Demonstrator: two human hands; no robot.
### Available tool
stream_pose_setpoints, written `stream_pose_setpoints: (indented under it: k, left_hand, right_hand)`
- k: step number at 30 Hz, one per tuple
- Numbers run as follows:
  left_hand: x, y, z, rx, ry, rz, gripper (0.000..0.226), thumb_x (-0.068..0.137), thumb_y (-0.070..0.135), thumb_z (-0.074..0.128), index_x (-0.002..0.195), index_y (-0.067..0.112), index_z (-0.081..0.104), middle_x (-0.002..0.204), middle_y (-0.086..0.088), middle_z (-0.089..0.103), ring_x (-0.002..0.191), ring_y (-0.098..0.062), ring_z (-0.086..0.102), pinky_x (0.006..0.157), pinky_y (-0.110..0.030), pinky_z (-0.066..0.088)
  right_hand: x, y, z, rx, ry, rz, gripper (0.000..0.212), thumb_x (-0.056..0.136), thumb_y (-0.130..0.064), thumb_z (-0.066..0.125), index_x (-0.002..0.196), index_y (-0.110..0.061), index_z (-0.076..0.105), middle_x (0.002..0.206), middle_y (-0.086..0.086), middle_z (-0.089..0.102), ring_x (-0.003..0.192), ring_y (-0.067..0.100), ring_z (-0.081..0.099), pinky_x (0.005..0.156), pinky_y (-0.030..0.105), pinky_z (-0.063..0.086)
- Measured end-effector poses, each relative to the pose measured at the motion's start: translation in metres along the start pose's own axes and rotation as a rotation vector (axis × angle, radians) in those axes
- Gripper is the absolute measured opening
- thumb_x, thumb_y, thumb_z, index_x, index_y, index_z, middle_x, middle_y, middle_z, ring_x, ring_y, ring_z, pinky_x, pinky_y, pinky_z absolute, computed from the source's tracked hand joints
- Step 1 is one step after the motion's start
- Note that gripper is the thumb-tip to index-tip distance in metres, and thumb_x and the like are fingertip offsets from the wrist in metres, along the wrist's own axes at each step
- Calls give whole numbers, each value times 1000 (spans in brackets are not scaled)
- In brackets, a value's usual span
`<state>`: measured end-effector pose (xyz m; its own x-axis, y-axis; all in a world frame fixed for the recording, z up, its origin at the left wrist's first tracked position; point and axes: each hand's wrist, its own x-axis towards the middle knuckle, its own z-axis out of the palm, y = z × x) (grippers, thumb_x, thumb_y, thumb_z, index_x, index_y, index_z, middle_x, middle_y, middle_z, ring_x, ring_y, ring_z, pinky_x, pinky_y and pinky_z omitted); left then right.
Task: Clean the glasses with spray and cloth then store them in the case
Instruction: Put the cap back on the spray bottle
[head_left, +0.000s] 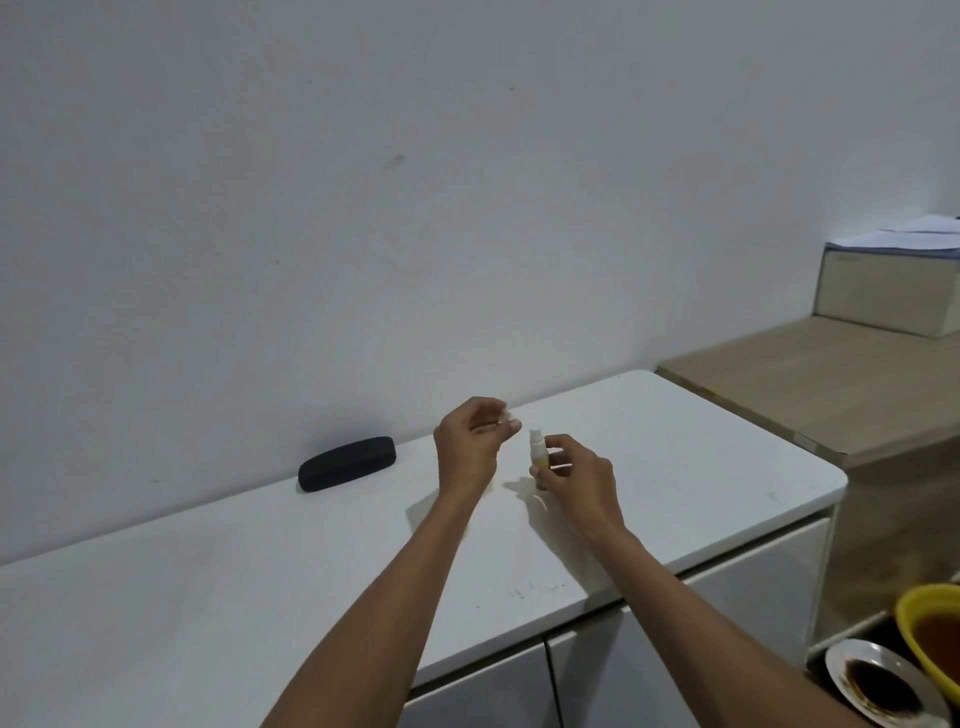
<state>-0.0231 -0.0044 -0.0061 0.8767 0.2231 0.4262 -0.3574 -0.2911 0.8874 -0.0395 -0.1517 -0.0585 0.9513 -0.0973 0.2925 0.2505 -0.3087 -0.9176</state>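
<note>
White counter (260, 571), spray bottle (538, 451) upright in right hand (576, 475) grip

Bare white wall (363, 182) behind white cabinet (675, 441)

This looks like a room in a home, likely beside a kitchen or dining corner. A low white cabinet (675, 457) with plain handle-less doors (483, 691) stands against a bare painted wall (363, 182) that carries a few small marks. Next to it sits a light wooden unit (810, 395) with a box (883, 296) and a pile of papers (904, 239) on top. At the lower right, a yellow bowl (919, 623) and a metal plate (878, 686) with dark residue point to meals being eaten nearby.
</note>
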Motion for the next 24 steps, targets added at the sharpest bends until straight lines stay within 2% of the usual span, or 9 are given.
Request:
stream_pose_setpoints:
  k: [3, 7, 10, 16, 24]
  left_hand:
    - [0, 8, 7, 49, -59, 52, 18, 76, 7, 86, 92, 9, 79, 87, 0, 79, 84, -11, 75, 80, -19, 59]
    - [-1, 6, 14, 84, -125, 48, 16, 79, 4, 82, 94, 9, 80, 88, 0, 79, 80, -6, 75, 76, -14, 54]
    - [-2, 4, 17, 108, -141, 49, 16, 79, 3, 81, 94, 9, 81, 88, 1, 79, 78, -4, 74, 73, -12, 51]
    - [-7, -3, 18, 90, -129, 38, 15, 81, 3, 80, 95, 8, 80, 88, 1, 78, 79, -5, 74, 73, -12, 53]
    - [-13, -3, 17, 85, -128, 60, 15, 81, 2, 77, 93, 12, 76, 86, 3, 77, 81, -7, 74, 75, -17, 55]
  right_hand:
    - [1, 1, 0, -5, -9, -5, 11, 95, -43, 68, 97, -32, 69, 80, -10, 77, 75, 10, 76, 81, 42, 61]
    - [2, 0, 0, -24, -22, -2, 8, 91, -31, 71, 99, -31, 69, 82, -9, 77, 76, 11, 76, 82, 44, 60]
    - [3, 2, 0, -35, -30, -1, 10, 90, -30, 71, 100, -31, 70, 82, -9, 77, 78, 12, 76, 82, 45, 61]
    - [1, 0, 0, -20, -13, -9, 14, 96, -40, 67, 104, -29, 71, 82, -10, 77, 78, 12, 76, 84, 42, 60]
    - [1, 0, 0, -41, -18, 8, 11, 92, -26, 70, 103, -30, 71, 85, -9, 77, 79, 12, 76, 84, 41, 59]
